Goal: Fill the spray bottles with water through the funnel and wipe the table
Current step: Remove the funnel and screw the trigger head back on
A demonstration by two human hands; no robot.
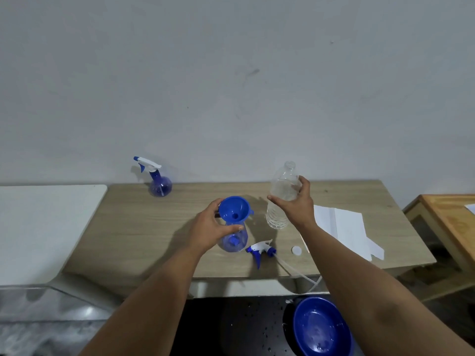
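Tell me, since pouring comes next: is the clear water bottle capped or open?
Open. The water bottle, upright in the right hand, has a bare neck, and a white cap lies on the table.

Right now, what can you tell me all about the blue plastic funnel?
The blue plastic funnel is a round, wide-mouthed cone with a small hole at its bottom and a little tab on its rim. It sits upright in the neck of the clear round spray bottle on the wooden table. The left hand steadies it at the rim.
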